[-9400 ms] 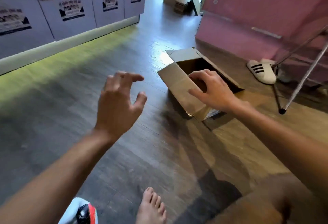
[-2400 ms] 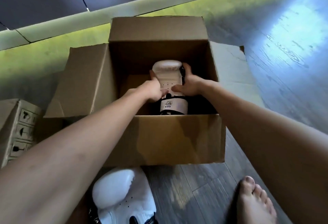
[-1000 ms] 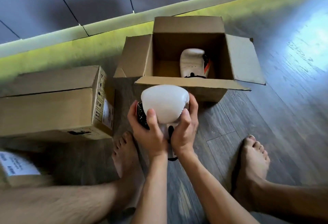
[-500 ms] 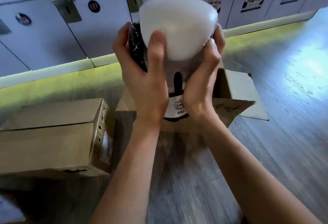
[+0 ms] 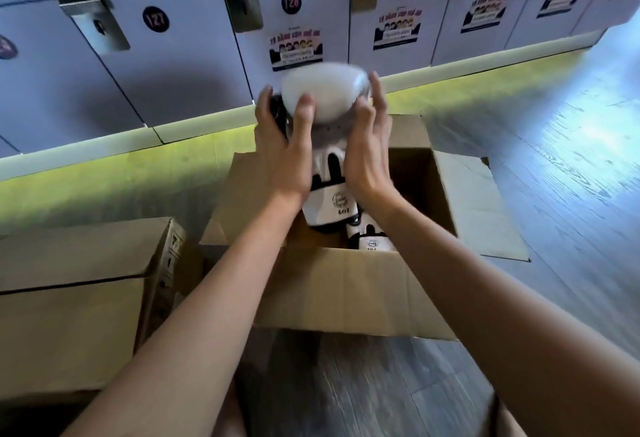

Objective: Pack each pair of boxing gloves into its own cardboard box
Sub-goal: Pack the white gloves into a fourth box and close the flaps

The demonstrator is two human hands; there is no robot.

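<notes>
I hold a white boxing glove (image 5: 325, 97) with black trim upright over the open cardboard box (image 5: 346, 294). My left hand (image 5: 285, 149) grips its left side and my right hand (image 5: 369, 152) presses its right side. The glove's cuff, marked 6oz, hangs just inside the box mouth. A second white glove (image 5: 372, 240) lies in the box below; only its cuff shows. All the box's flaps are folded outward.
A closed cardboard box (image 5: 79, 298) stands on the floor to the left, close to the open one. A wall of numbered grey lockers (image 5: 156, 55) runs behind the boxes. Wooden floor (image 5: 571, 159) stretches to the right.
Both hands have carried the white glove forward and down, from high in front of the lockers to the mouth of the open box. The view has tilted downward.
</notes>
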